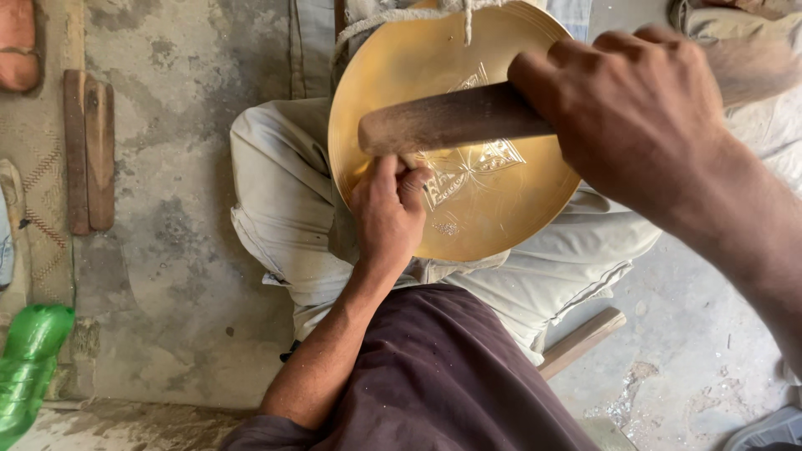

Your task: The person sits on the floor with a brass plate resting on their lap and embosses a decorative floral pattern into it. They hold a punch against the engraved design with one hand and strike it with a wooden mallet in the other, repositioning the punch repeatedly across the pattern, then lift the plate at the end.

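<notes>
- The round brass plate (493, 209) sits in the upper middle of the frame, propped on the person's lap over pale trousers (284, 200); its top edge is cut off by the frame, and a cord (393, 18) crosses its upper rim.
- The left hand (387, 209) rests on the plate's lower left, fingers curled tight and pinching a thin tool against the metal; the tool itself is almost wholly hidden inside the fist.
- The right hand (635, 117) comes in from the upper right, fingers wrapped closed around a dark wooden mallet (451, 119), which lies across the plate just above the left hand. Its gripped end is covered by the fist.
- An engraved star-like pattern (476, 167) shows at the plate's centre, partly hidden under the mallet.
- At left, two wooden strips (90, 150) lie on a mat, and a green plastic bottle (29, 367) is cut off at the lower left corner.
- A wooden board (582, 341) pokes out below the trousers, lower right.
</notes>
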`<state>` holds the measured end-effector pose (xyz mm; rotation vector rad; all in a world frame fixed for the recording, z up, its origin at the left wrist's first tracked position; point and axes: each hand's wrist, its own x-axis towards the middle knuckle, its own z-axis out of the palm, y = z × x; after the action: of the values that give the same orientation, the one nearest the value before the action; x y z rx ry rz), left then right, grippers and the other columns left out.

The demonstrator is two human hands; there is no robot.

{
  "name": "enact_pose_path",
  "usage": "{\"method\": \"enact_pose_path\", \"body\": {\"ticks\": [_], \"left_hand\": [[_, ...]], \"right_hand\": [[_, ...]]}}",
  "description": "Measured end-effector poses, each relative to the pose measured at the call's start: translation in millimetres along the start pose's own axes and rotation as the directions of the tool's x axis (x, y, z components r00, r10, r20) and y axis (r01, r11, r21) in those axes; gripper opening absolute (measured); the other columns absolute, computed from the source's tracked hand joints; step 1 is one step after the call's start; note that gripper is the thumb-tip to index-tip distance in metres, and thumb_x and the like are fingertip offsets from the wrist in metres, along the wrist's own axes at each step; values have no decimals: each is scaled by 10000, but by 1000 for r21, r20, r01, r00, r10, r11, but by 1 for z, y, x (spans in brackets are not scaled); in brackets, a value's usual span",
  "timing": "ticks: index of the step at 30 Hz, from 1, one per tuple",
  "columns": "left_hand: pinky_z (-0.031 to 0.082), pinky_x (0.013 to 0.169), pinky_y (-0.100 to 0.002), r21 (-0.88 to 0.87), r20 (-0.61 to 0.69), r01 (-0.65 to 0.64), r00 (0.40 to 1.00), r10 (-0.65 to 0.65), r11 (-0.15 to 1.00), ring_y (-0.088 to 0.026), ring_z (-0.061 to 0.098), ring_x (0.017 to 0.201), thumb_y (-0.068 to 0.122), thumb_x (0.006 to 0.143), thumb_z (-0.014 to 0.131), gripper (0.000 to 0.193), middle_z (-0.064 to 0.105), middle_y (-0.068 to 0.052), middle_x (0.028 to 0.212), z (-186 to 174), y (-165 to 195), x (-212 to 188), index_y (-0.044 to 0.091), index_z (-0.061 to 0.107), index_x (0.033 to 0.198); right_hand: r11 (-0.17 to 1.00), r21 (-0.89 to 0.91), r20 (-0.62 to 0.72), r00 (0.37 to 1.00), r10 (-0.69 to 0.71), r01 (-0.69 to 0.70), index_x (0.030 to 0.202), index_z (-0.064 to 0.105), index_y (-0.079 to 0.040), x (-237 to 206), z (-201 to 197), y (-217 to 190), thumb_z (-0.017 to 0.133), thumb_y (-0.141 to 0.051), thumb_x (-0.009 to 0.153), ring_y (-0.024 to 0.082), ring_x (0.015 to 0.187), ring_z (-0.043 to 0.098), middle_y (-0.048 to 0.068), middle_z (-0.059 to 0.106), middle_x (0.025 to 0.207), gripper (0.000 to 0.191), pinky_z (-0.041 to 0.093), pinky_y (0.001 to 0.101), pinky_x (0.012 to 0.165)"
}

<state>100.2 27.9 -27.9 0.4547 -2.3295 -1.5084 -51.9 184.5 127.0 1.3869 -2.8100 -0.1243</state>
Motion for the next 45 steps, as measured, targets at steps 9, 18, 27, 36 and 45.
{"method": "enact_pose_path", "body": {"ticks": [9,18,27,36,45], "left_hand": [[512,720,-448,37,1,-42,999,42,998,-310,697,814,144,970,724,214,678,-80,872,-2,0,-2,53,534,1007],[499,709,-452,85,31,-29,999,27,996,-311,688,800,151,971,731,233,668,-81,855,1,-3,-4,59,517,980],[512,730,-442,60,38,-23,999,21,998,-310,702,832,133,977,728,243,688,-79,884,0,-3,-4,46,503,1001],[521,745,-444,33,37,-16,999,15,999,-310,703,854,119,974,722,236,690,-67,901,0,-1,-8,40,501,997],[522,735,-437,3,60,9,998,-9,1000,-303,704,837,120,987,713,225,682,-71,889,0,0,-8,41,503,1001]], "right_hand": [[993,-115,3,1000,-1,2,1182,662,-131,2,2,-5,734,-191,1031,263,753,713,103,753,934,177,589,424,696],[974,-221,18,999,-44,47,1241,668,-180,-1,-12,-9,707,-220,1031,188,750,715,31,763,991,218,546,345,662],[998,-65,2,1000,16,-16,1272,662,-130,0,-5,-6,742,-114,926,297,732,693,136,742,946,355,535,433,653],[998,27,-230,972,-49,56,1205,620,-84,-14,12,1,725,-161,986,252,865,702,96,725,1020,255,578,396,785],[994,90,-50,996,68,-63,1219,643,-103,-10,4,-5,785,-151,933,273,832,701,77,717,923,323,550,400,681]]}}
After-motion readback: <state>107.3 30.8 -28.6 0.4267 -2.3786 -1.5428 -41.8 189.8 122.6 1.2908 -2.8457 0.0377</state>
